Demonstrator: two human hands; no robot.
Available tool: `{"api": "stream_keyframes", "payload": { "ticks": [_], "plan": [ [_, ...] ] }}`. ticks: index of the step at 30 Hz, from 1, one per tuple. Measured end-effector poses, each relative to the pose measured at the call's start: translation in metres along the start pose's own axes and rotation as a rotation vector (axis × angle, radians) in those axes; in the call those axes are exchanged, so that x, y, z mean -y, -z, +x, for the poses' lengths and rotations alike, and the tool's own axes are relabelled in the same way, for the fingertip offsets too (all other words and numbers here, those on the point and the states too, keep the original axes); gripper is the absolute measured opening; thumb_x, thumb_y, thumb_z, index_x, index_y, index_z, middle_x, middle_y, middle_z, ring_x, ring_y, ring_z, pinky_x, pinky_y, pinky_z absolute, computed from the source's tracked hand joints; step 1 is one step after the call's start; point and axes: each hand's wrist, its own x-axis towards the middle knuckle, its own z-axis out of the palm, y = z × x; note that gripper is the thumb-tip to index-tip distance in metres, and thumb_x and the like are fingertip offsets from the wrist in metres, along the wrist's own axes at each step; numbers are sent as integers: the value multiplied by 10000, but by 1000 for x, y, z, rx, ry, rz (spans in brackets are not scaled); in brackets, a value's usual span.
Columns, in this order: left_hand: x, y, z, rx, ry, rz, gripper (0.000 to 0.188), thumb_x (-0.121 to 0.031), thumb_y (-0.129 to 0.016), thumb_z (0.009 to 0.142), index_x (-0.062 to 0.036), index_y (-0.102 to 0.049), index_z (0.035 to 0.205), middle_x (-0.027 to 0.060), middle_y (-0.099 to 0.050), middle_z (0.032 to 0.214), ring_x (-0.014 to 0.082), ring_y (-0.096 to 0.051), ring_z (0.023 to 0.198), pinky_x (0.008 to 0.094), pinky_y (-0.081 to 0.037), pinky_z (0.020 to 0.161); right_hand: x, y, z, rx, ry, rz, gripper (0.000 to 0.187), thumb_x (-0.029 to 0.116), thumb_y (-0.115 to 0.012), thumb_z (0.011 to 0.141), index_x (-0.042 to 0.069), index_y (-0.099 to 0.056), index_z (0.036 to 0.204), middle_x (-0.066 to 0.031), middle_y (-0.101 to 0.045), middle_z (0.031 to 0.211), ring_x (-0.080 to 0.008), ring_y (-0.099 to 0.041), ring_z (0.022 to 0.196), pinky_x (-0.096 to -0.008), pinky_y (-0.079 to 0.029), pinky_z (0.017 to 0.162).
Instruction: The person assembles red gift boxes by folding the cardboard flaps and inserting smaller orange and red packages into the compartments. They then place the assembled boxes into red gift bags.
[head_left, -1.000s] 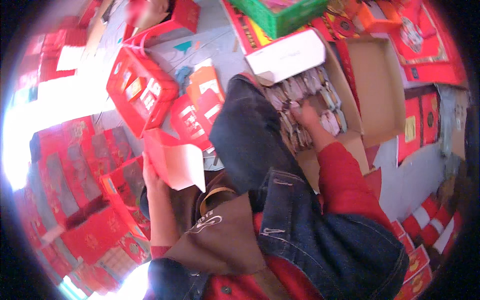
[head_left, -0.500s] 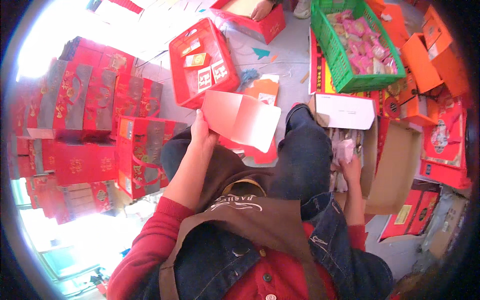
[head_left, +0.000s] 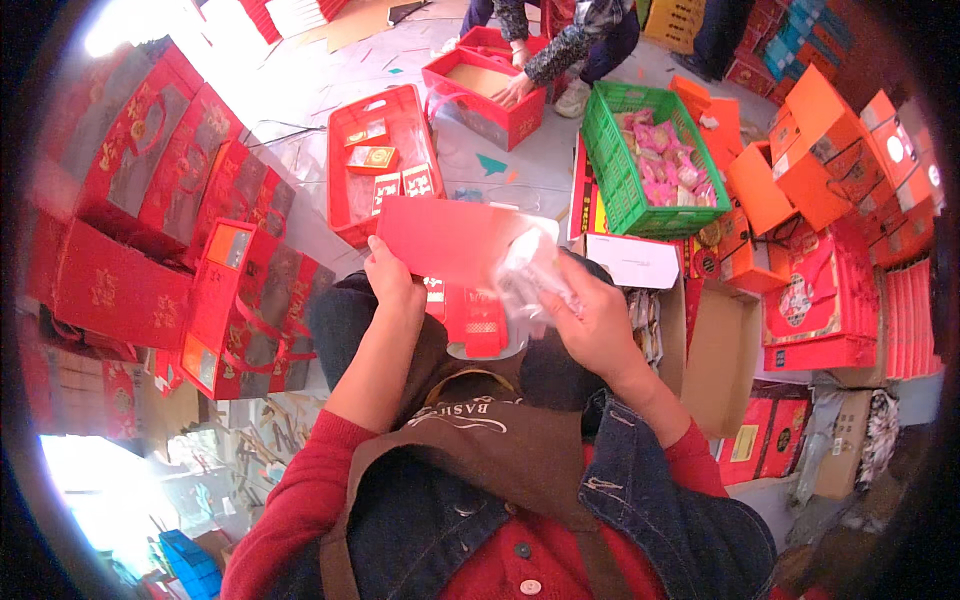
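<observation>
My left hand (head_left: 397, 280) grips the left edge of an unfolded red carton (head_left: 440, 238), held above my lap. At the carton's right end my right hand (head_left: 605, 325) is closed on blurred, clear-wrapped whitish packets (head_left: 535, 275). They overlap the carton's edge; whether they touch its inside I cannot tell. Below hangs a red printed panel (head_left: 478, 325), apparently part of the carton. To the right of my knee an open cardboard box (head_left: 705, 375) stands with several wrapped packets (head_left: 648, 315) beside it, under a white box flap (head_left: 635, 262).
Ahead is a red crate (head_left: 338, 195) with several small boxes. A green crate (head_left: 610, 170) of pink-wrapped packets stands to the right. Red gift boxes (head_left: 120, 270) are stacked left, orange boxes (head_left: 825, 120) right. Another person's hands (head_left: 515, 85) reach into a red box (head_left: 500, 125).
My right hand has come up from the packets by my right knee to the carton, bringing wrapped packets. The carton has turned in my left hand. The view has shifted, showing more of the other person.
</observation>
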Motion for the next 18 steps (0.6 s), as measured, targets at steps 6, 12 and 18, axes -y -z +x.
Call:
{"api": "stream_keyframes", "payload": {
  "ticks": [6, 12, 18],
  "plan": [
    [4, 10, -29, -92, -87, 43, 300, -310, -352, 997, -25, -422, 1060, 111, -560, 1016, 215, -594, 893, 373, -524, 774, 14, 12, 20, 387, -184, -93, 300, 235, -631, 767, 59, -666, 1007, -211, -638, 757, -337, -650, 733, -364, -496, 657],
    [19, 14, -41, 4, 42, -63, 292, -327, -375, 992, -49, -382, 1082, 106, -541, 1029, 201, -582, 898, 354, -521, 752, 8, 29, 23, 521, -243, 19, 264, 219, -651, 767, 22, -687, 939, -113, -627, 641, -136, -599, 612, -305, -474, 608],
    [28, -1, -66, 0, 144, -97, 293, -344, -378, 989, -75, -356, 1104, 108, -542, 1019, 207, -582, 905, 387, -530, 706, -1, 4, 21, -1, -330, 391, 266, 155, -619, 846, -16, -636, 1049, -68, -655, 867, -110, -604, 796, -278, -482, 732]
  ]
}}
